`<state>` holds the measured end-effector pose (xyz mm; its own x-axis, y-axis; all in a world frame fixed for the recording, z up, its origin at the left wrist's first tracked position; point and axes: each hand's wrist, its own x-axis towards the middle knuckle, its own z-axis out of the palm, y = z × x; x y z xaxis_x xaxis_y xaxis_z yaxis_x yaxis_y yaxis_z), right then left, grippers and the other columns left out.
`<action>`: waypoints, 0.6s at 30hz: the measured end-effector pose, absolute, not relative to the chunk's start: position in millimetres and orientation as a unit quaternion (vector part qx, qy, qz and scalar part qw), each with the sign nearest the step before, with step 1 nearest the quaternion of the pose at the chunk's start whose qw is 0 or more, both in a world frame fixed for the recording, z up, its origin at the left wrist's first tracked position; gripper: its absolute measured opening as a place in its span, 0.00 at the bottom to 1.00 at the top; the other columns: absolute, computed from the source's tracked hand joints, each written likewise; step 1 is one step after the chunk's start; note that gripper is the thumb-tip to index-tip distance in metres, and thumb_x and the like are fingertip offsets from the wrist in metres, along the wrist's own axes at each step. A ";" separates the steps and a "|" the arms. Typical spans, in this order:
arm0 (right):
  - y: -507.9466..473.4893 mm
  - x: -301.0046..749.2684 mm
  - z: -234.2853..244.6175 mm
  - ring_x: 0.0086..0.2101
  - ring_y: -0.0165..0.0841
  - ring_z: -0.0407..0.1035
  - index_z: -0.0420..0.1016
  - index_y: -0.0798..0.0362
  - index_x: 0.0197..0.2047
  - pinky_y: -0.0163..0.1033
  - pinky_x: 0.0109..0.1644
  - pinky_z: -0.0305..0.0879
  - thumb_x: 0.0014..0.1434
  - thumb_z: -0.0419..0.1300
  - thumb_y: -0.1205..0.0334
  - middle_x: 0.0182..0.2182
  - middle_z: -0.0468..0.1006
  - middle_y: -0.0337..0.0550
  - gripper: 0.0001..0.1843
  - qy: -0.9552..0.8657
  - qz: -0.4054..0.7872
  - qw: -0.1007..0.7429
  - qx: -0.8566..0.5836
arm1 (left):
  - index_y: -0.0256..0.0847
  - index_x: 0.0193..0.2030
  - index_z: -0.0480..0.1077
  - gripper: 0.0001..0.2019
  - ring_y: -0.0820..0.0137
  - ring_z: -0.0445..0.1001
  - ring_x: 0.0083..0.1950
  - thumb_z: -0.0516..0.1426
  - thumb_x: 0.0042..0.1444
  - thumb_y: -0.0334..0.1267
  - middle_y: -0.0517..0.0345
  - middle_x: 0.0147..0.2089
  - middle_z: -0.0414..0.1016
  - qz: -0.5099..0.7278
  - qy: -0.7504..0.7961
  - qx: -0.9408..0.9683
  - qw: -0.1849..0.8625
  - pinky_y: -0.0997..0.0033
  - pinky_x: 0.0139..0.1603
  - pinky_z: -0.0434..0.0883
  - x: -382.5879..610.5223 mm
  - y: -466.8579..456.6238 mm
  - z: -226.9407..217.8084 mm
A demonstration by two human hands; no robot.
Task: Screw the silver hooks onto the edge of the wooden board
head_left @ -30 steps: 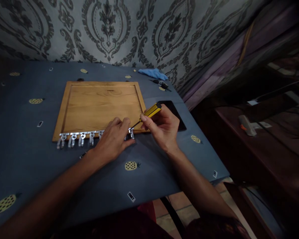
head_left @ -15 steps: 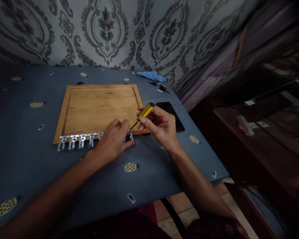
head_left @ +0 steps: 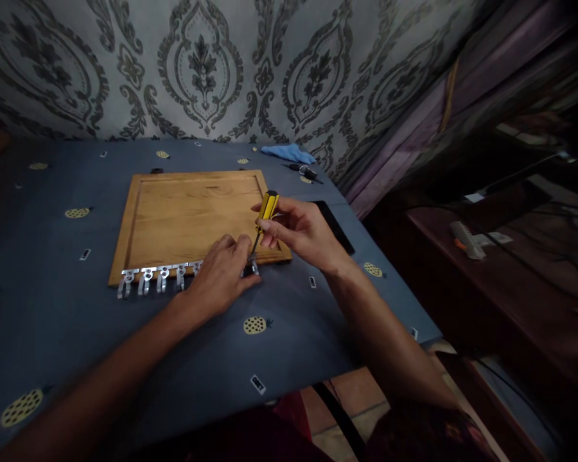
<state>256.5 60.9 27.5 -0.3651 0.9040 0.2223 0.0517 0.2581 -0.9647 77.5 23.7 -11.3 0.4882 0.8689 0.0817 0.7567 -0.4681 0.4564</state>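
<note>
A yellow-and-black screwdriver [head_left: 268, 206] is pinched in the fingers of my right hand [head_left: 303, 232]. It stands nearly upright, its shaft pointing down at the right end of a silver metal hook rail [head_left: 162, 271]. The rail runs along the near edge of a framed wooden board [head_left: 197, 215], its several hooks hanging toward me. My left hand [head_left: 221, 273] is closed over the right part of the rail, thumb on the near side, and hides some hooks. Whether a screw sits under the tip is too small to tell.
The board lies on a blue tablecloth [head_left: 149, 359] with pineapple prints. To the right of the board is a dark flat tablet-like object [head_left: 337, 228], partly behind my right hand. Farther back are a blue cloth [head_left: 289, 153] and keys [head_left: 307, 171]. A patterned curtain [head_left: 202, 70] hangs behind.
My right hand has shifted a little left, bringing the screwdriver from a slant to nearly upright over the rail's end. My left hand keeps its place on the rail. The view has shifted slightly.
</note>
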 end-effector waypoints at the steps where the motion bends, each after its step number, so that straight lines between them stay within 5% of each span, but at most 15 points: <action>1: 61.6 255.6 26.8 0.22 0.26 0.72 0.74 0.52 0.36 0.32 0.26 0.68 0.52 0.73 0.46 0.23 0.74 0.32 0.21 -0.666 0.488 0.433 -0.362 | 0.42 0.48 0.61 0.20 0.55 0.71 0.51 0.67 0.56 0.38 0.52 0.45 0.71 0.155 0.483 0.842 0.184 0.55 0.50 0.72 77.4 23.5 -11.8; 6: 59.5 245.8 12.6 0.17 0.23 0.65 0.68 0.50 0.31 0.31 0.19 0.60 0.49 0.74 0.43 0.22 0.71 0.29 0.24 -0.619 0.445 0.509 -0.399 | 0.42 0.48 0.61 0.21 0.55 0.71 0.50 0.67 0.55 0.38 0.52 0.45 0.72 0.168 0.484 0.837 0.191 0.55 0.50 0.72 77.3 23.3 -14.4; 18: 45.5 253.1 8.3 0.17 0.23 0.67 0.77 0.51 0.40 0.32 0.21 0.68 0.53 0.71 0.44 0.28 0.78 0.34 0.21 -0.575 0.384 0.595 -0.409 | 0.41 0.47 0.61 0.21 0.56 0.71 0.50 0.68 0.55 0.37 0.49 0.47 0.72 0.161 0.484 0.836 0.201 0.56 0.51 0.71 77.7 23.5 -11.3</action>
<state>253.1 45.5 8.3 0.0425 0.9279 0.3703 0.0139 0.3701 -0.9289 77.7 23.5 -11.3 0.4794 0.8744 0.0743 0.7448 -0.4502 0.4925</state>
